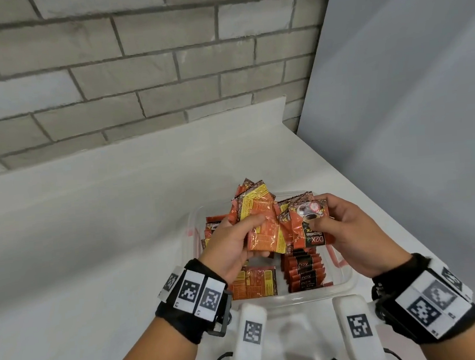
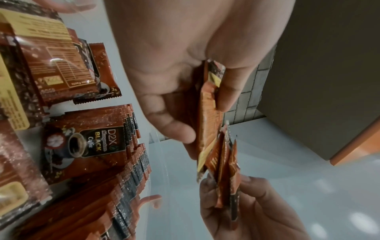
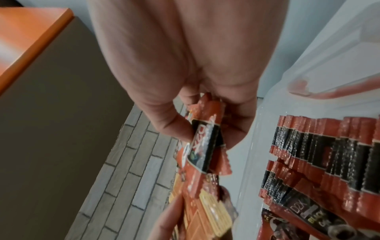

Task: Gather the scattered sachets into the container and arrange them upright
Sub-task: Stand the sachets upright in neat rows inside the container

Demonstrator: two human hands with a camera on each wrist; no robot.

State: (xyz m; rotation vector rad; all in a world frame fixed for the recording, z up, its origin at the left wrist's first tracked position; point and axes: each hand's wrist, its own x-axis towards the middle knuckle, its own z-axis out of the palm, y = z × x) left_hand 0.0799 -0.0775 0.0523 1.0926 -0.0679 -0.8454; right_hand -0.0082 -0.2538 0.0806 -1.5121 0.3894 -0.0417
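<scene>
Above a clear plastic container (image 1: 343, 287) my left hand (image 1: 236, 243) grips a bunch of orange sachets (image 1: 263, 223), yellow-backed sides up. My right hand (image 1: 342, 227) pinches a few sachets (image 1: 311, 225) with the black D2X label facing me, touching the left bunch. In the left wrist view the left fingers (image 2: 170, 129) and thumb clamp the sachets (image 2: 209, 129) edge-on. The right wrist view shows the right fingers (image 3: 236, 126) round the labelled sachets (image 3: 205, 149). Inside the container a row of sachets (image 1: 304, 269) stands upright at the right; others (image 1: 253, 282) lie flat at the left.
The container sits on a white table (image 1: 91, 237) near its front edge. A grey brick wall (image 1: 132, 59) rises behind the table and a pale panel (image 1: 412, 105) stands at the right. An orange-topped cabinet (image 3: 30, 40) shows in the wrist views.
</scene>
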